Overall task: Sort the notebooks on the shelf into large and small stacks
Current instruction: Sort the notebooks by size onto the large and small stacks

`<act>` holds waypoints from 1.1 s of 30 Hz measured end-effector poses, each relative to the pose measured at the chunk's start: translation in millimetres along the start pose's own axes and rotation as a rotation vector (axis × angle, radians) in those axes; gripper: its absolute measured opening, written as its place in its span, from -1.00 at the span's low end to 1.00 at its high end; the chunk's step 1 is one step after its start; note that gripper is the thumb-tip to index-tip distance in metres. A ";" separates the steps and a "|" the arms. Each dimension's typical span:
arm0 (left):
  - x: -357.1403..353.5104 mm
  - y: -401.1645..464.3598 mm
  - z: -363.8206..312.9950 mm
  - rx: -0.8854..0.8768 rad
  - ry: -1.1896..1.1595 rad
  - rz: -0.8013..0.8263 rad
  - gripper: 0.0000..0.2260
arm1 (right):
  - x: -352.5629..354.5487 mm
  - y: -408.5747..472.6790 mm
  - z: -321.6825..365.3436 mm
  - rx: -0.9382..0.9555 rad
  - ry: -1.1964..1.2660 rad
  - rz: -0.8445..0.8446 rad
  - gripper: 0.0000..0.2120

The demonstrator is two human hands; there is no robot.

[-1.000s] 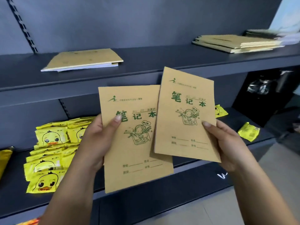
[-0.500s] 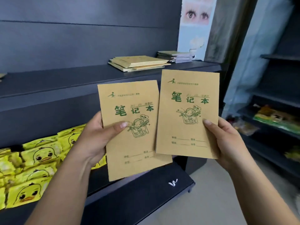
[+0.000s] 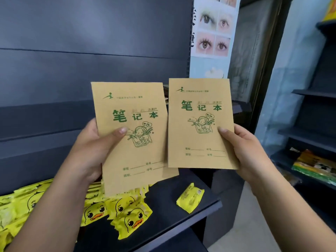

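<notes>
Partly, the small notebook (image 3: 200,124) hides the large notebook's (image 3: 131,135) right edge.

Both tan kraft-paper notebooks, the larger left one (image 3: 132,135) and the smaller right one (image 3: 200,124), bear green characters 笔记本 across the cover; the smaller print lines are too blurred to read.

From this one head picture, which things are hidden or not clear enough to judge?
- Head view: the left notebook has its right edge covered by the right notebook, so comparing their sizes is uncertain.
- The stacks on the upper shelf are hidden behind both notebooks.
- Fingers of the left hand and right hand lie behind the covers; only thumbs show.
- Small print on the covers is blurred.
- Duck packets are cut off at the left edge.
</notes>
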State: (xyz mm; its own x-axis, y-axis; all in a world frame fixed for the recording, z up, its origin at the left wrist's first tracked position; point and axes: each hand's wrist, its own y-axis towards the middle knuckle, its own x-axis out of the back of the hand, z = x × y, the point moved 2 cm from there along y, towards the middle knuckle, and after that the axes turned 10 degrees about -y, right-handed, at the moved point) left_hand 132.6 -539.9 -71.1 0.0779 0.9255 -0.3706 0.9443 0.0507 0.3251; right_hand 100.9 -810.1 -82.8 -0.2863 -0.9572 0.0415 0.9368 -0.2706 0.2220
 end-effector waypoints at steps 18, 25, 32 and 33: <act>-114.2 165.0 22.1 -0.178 0.189 -0.222 -0.81 | 66.8 292.8 41.9 0.111 0.011 0.151 -0.83; -135.3 184.4 53.1 -0.145 0.186 -0.401 -0.83 | 33.1 417.6 24.0 -0.079 -0.106 0.306 -0.85; -137.9 184.5 76.4 -0.088 0.178 -0.486 -0.79 | -10.9 467.4 1.2 0.082 -0.728 0.231 -0.76; -137.3 185.1 76.6 -0.089 0.183 -0.486 -0.79 | -12.6 469.1 -2.3 0.093 -0.763 0.238 -0.76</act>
State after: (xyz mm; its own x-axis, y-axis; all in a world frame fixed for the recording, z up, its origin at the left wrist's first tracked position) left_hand 321.2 -686.3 -26.7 -0.4272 0.8370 -0.3420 0.8259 0.5151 0.2290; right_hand 544.4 -925.2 18.5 -0.1711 -0.6451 0.7447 0.9790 -0.0264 0.2021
